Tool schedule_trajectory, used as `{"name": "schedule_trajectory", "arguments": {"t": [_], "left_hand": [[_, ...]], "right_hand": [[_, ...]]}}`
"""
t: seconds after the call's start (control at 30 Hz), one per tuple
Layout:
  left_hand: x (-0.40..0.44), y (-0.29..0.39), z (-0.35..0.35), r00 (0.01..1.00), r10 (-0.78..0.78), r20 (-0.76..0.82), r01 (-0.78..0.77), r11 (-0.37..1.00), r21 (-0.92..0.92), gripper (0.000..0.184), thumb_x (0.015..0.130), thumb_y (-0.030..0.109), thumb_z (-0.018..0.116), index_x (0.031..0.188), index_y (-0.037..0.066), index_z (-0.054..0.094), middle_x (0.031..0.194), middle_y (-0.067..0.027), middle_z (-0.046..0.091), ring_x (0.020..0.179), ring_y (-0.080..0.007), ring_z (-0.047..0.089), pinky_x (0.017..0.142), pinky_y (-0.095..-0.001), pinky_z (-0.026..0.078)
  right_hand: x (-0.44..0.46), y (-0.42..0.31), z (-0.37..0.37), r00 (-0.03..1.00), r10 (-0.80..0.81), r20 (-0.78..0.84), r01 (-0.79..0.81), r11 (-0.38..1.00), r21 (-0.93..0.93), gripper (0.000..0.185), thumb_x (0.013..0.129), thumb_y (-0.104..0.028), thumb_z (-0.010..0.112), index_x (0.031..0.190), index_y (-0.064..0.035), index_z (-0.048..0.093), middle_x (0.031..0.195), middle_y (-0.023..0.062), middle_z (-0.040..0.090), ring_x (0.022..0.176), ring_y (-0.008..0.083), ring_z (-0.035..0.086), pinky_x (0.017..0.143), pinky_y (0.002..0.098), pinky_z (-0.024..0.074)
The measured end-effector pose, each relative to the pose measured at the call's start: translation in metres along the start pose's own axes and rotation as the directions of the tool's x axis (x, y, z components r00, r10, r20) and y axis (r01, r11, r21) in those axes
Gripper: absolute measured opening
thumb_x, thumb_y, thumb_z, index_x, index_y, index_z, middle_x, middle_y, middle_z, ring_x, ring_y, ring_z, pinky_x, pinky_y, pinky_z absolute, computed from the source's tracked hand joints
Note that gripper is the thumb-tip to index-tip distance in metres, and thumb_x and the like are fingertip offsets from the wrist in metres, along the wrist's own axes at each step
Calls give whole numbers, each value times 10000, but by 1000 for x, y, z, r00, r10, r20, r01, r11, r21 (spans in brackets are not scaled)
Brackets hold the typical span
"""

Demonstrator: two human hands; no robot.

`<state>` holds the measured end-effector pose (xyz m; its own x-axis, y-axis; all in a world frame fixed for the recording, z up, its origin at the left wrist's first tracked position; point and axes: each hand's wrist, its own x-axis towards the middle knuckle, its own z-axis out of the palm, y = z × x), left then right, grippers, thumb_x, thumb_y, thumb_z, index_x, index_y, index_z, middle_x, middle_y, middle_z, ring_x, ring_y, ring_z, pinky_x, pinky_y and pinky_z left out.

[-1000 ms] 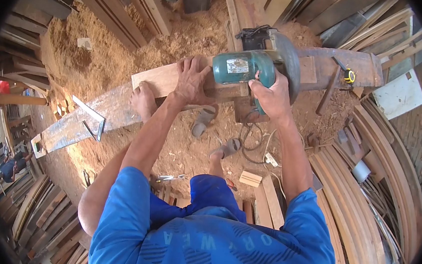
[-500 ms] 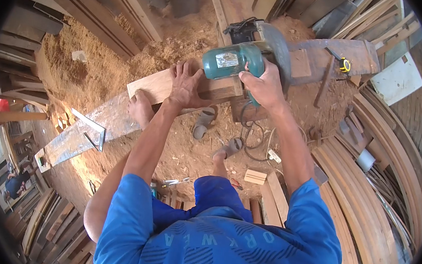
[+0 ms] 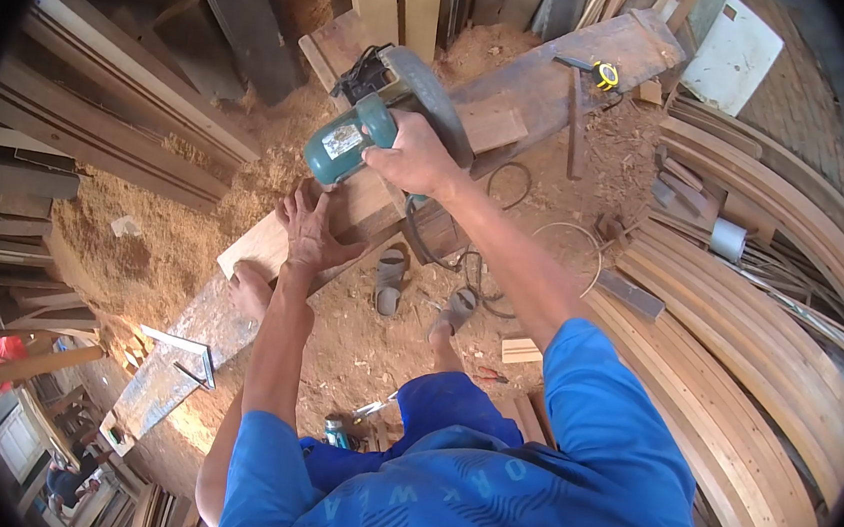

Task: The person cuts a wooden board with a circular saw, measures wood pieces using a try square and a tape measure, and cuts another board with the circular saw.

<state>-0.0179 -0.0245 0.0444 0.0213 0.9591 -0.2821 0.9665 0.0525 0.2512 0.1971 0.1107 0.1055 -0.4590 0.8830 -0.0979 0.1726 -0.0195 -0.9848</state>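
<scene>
My right hand [image 3: 413, 157] is wrapped around the rear handle of a green circular saw [image 3: 335, 154]. The saw rests across a wooden board [image 3: 265, 243], and its large grey guard [image 3: 431, 99] hides the blade. My left hand [image 3: 310, 232] lies on the board just below the saw's motor end, with fingers spread and pressing down. Close to that hand, my bare foot [image 3: 251, 294] bears on the board's near end. Under the board runs a long, worn plank bench [image 3: 198, 322].
On the bench lie a try square [image 3: 184, 345], a short wood piece [image 3: 494, 129] and a yellow tape measure [image 3: 605, 75]. A power cord [image 3: 476, 278] loops over the sawdust floor near a pair of sandals [image 3: 389, 281]. Stacked curved timbers [image 3: 725, 360] line the right side.
The view has turned, so the saw, board and bench appear further left and more steeply tilted. My right hand keeps its grip on the saw, and the left hand stays on the board.
</scene>
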Motion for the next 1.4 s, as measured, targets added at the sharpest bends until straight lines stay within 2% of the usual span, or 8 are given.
{"name": "schedule_trajectory", "arguments": {"t": [0.37, 0.5, 0.57, 0.63, 0.73, 0.93, 1.17, 1.4], "left_hand": [[4, -10, 5, 1000, -3, -3, 3, 1000, 10, 1159, 512, 590, 936, 1498, 169, 496, 1521, -291, 335, 1433, -485, 275, 1208, -616, 148], [3, -3, 3, 997, -30, 69, 27, 999, 44, 1162, 518, 584, 941, 1508, 182, 484, 1499, -290, 345, 1428, -482, 274, 1209, -613, 145], [0, 3, -4, 999, -29, 41, 29, 1000, 4, 1144, 508, 555, 952, 1496, 226, 479, 1473, -275, 358, 1421, -479, 280, 1206, -614, 148], [-2, -4, 6, 997, 53, -58, -53, 999, 3, 1136, 505, 545, 955, 1492, 247, 477, 1461, -268, 364, 1419, -476, 287, 1202, -619, 154], [0, -4, 8, 1000, 30, -9, -30, 999, 25, 1157, 526, 505, 946, 1529, 261, 425, 1524, -284, 323, 1456, -479, 256, 1209, -627, 143], [-6, -3, 21, 997, 80, -7, -79, 987, 142, 1232, 576, 361, 883, 1635, 193, 276, 1660, -347, 152, 1554, -541, 95, 1254, -642, 75], [-36, -34, 62, 945, 257, -200, -249, 966, 63, 1044, 727, -11, 624, 1677, 137, 218, 1708, -331, 90, 1580, -547, 75, 1277, -649, 89], [-48, -25, 50, 973, 192, -127, -180, 979, 100, 1035, 768, -71, 546, 1699, 152, 153, 1721, -309, 87, 1589, -533, 60, 1286, -622, 81]], "right_hand": [[-25, -19, -5, 989, 25, -145, -51, 982, -180, 349, 824, -150, 731, 1099, 55, 666, 989, 273, 724, 967, 439, 707, 883, 447, 546], [-97, -51, -36, 984, 48, -173, -68, 991, -112, 354, 851, -119, 731, 1154, 46, 655, 983, 232, 723, 901, 321, 706, 881, 415, 547], [-141, -56, -52, 975, 46, -218, -62, 996, -66, 375, 865, -104, 729, 1202, 41, 651, 1001, 155, 724, 894, 219, 668, 879, 373, 539], [-191, -62, -67, 942, 117, -314, -124, 992, -2, 389, 864, -121, 721, 1218, 21, 650, 1019, 167, 728, 918, 243, 690, 897, 387, 544], [-263, -50, -85, 871, 264, -415, -261, 963, 64, 419, 855, -111, 718, 1243, 31, 648, 1045, 135, 726, 935, 204, 666, 910, 371, 536], [-372, 30, -102, 667, 493, -559, -526, 843, 116, 352, 840, -128, 713, 1147, 41, 692, 985, 169, 742, 906, 253, 698, 893, 393, 544], [-464, 140, -103, 577, 603, -551, -788, 588, -182, 349, 803, -193, 693, 1063, 41, 707, 1007, 313, 728, 1010, 480, 703, 899, 508, 550], [-509, 160, -74, 428, 797, -427, -903, 358, -236, 415, 812, -206, 703, 1064, 123, 676, 1076, 387, 691, 1088, 498, 689, 966, 517, 538]]}}
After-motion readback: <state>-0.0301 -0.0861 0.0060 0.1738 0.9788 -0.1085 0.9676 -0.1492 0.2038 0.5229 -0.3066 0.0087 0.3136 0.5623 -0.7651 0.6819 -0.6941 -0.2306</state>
